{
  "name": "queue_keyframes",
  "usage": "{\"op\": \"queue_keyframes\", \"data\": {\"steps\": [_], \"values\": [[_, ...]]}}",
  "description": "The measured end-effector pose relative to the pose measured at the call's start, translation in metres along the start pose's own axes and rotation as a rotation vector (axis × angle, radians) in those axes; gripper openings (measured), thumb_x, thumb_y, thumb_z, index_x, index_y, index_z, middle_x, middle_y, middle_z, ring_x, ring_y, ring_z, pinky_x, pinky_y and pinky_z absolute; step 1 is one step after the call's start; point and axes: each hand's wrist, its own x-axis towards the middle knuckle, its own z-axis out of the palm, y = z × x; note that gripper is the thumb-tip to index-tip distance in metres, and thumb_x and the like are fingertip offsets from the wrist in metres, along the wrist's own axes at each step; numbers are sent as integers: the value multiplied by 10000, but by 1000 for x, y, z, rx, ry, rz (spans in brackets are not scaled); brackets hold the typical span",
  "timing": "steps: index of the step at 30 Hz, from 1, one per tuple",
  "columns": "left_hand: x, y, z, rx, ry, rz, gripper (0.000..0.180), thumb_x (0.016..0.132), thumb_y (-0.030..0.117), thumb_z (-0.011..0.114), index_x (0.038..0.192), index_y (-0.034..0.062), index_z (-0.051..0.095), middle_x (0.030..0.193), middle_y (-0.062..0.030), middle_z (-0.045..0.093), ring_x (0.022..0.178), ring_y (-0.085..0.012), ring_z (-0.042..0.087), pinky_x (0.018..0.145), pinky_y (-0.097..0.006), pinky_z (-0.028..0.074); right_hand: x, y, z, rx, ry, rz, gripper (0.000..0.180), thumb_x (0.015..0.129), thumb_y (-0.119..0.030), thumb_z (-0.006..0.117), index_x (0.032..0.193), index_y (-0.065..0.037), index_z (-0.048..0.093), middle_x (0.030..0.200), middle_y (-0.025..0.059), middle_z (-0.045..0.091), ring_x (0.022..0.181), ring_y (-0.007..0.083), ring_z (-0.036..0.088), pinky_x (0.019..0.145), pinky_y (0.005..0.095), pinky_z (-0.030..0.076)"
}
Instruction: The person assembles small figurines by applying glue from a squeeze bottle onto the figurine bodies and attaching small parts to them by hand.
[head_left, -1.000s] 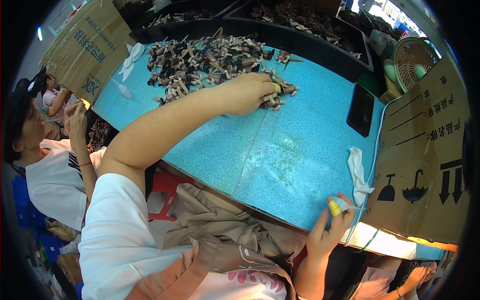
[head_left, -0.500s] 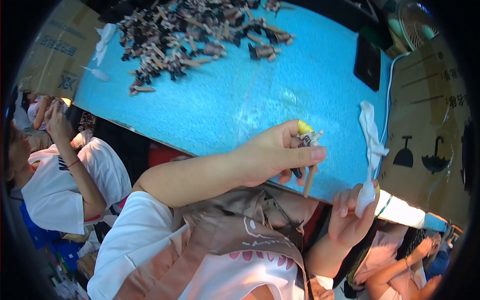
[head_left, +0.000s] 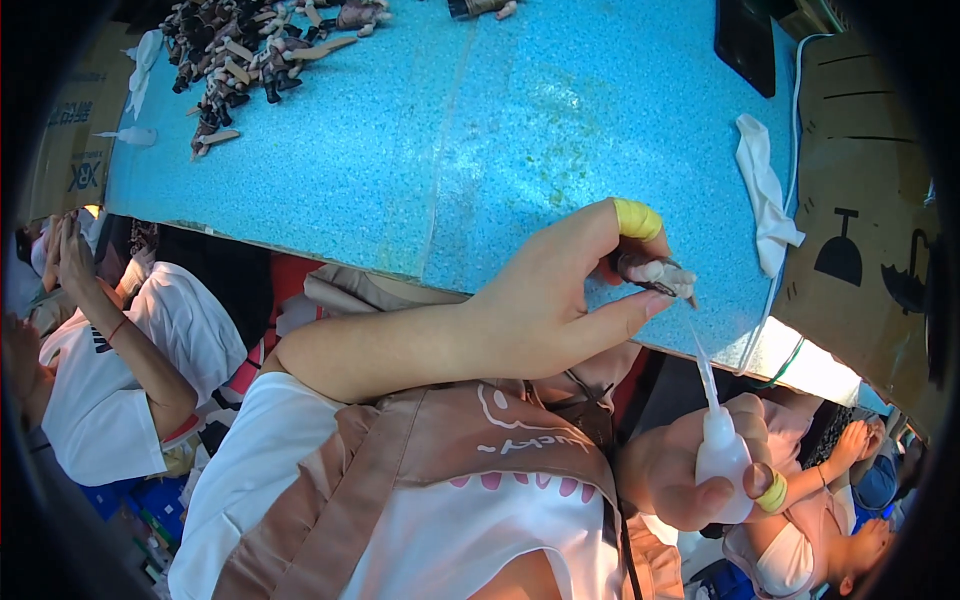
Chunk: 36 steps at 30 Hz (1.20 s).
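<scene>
My left hand grips a small figurine between thumb and fingers, above the front edge of the blue tabletop. Yellow tape wraps one of its fingertips. The figurine's pale end points to the right; its rest is hidden in my fingers. My right hand is wrapped round a white squeeze bottle, which stands nozzle up. Its thin clear nozzle reaches toward the figurine; whether the tip touches it I cannot tell. A finger of this hand also wears yellow tape.
Many similar figurines with wooden-looking sticks lie heaped at the far left. Another dropper bottle lies nearby. A white cloth, a black phone and a cardboard box are at the right. People sit on both sides.
The figurine has been turned so that its pale end points right. My right hand has brought the bottle lower and closer, nozzle toward the figurine. The view has tilted downward.
</scene>
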Motion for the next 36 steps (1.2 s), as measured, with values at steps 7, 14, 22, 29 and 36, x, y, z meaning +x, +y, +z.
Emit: {"op": "queue_keyframes", "data": {"steps": [7,14,22,29,36], "values": [[1,-5,2,90,33,105,316,806,30,609,1064,26,426,987,-83,533,870,-140,522,753,-271,424,0,-2,-1,-107,-163,-15,201,869,-290,515,968,-117,487,633,1,360,517,144,343,519,311,248],[1,-5,0,139,46,157,309,802,28,614,1051,23,430,977,-93,539,851,-136,514,746,-266,421,-1,0,3,-113,-150,-29,212,871,-304,521,967,-119,485,625,0,363,513,141,346,517,311,257],[0,-5,0,130,48,151,304,803,4,607,1048,18,428,976,-98,539,847,-144,524,749,-268,427,1,-2,1,-132,-215,-25,199,866,-274,533,976,-116,481,592,-4,377,487,135,345,496,310,249],[1,-6,-1,148,42,158,293,791,-18,606,1028,18,437,982,-107,532,868,-164,534,765,-277,431,-1,1,5,-92,-96,-97,179,856,-232,532,949,-95,462,595,2,382,488,143,342,489,310,236],[2,-5,-3,210,10,180,303,786,-44,591,1036,16,431,1023,-124,512,903,-172,526,796,-285,425,1,-2,0,-131,-187,1,190,862,-258,518,941,-96,460,610,-2,359,483,140,314,487,318,227]]}}
